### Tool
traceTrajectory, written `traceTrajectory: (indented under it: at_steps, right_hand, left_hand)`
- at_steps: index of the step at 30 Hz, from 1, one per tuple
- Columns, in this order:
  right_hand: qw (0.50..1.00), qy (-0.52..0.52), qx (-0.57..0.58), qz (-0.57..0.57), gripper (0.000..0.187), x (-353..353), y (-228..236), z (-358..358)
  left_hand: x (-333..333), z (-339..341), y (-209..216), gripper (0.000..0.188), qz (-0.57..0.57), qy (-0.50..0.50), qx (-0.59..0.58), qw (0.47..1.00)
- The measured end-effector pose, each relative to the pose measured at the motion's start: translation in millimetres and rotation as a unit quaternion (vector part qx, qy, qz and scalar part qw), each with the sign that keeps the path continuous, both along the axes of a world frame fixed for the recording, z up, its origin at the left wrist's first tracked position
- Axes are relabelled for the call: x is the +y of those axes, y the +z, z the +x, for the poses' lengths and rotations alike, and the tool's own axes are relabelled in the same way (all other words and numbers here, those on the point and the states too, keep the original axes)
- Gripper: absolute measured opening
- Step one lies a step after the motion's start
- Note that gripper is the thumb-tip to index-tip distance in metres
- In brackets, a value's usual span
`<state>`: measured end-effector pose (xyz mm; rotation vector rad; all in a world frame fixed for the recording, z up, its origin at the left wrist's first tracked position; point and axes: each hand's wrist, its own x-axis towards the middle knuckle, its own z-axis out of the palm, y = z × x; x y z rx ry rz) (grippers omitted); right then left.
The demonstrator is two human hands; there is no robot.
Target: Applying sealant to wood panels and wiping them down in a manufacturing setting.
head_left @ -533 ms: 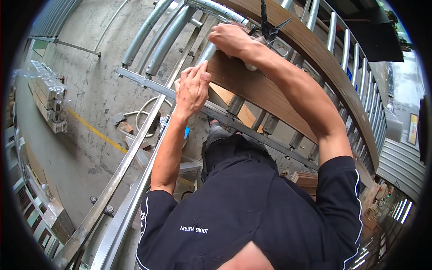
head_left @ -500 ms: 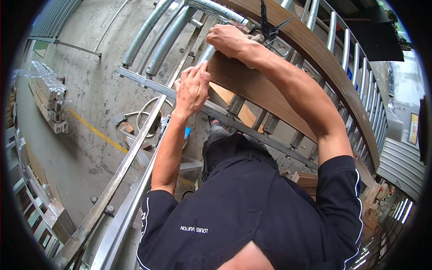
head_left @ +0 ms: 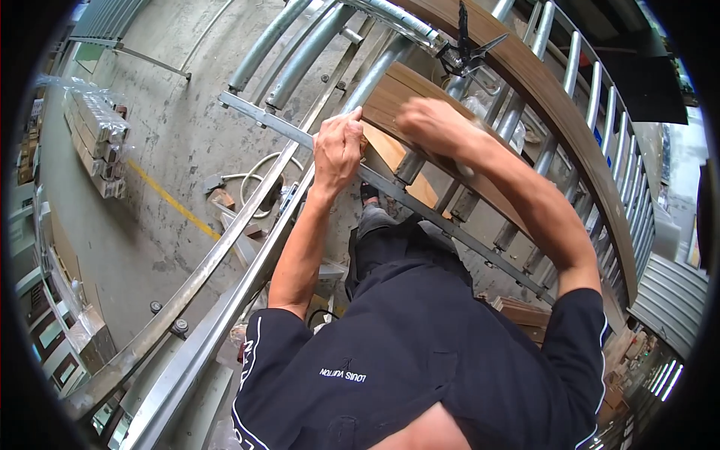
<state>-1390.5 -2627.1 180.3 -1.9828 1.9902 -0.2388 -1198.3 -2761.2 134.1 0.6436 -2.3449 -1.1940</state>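
Observation:
A brown wood-look board [head_left: 390, 90] lies across the metal rollers [head_left: 375, 71] of a conveyor frame. My left hand [head_left: 339, 152] is at the board's left end, fingers curled round its edge beside the frame's side rail [head_left: 300, 136]. Above the board's face is my right hand [head_left: 435, 126], closed and smeared by motion. Something pale shows under its wrist; what the fingers hold is hidden. Beyond the board, a dark pointed tool like scissors [head_left: 469, 56] rests near a white and blue tube [head_left: 421, 31].
A second long brown board [head_left: 555, 97] curves across the rollers on the far right side. Long metal rails [head_left: 202, 330] run along my left. Wrapped bundles [head_left: 97, 135] stand on the floor at far left. A pale hose [head_left: 255, 176] lies on the floor beside the frame.
My right hand has come back from the board's far edge near the pointed tool and now moves over the board's face. My left hand stays at the board's end; the view has shifted slightly.

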Motion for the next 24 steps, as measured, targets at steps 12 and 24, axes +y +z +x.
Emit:
traceTrajectory:
  at_steps: [12, 24]
  right_hand:
    - [0.999, -0.018, 0.021, 0.017, 0.009, 46.9, 3.0, 0.0]
    - [0.996, -0.058, -0.01, 0.069, 0.02, -60.8, 13.3, 22.9]
  left_hand:
    - [-4.2, 43.3, 4.4, 0.048, 0.217, 0.082, 0.065, 0.971]
    - [52.0, 78.5, 15.3, 0.053, 0.226, 0.077, 0.01, 0.971]
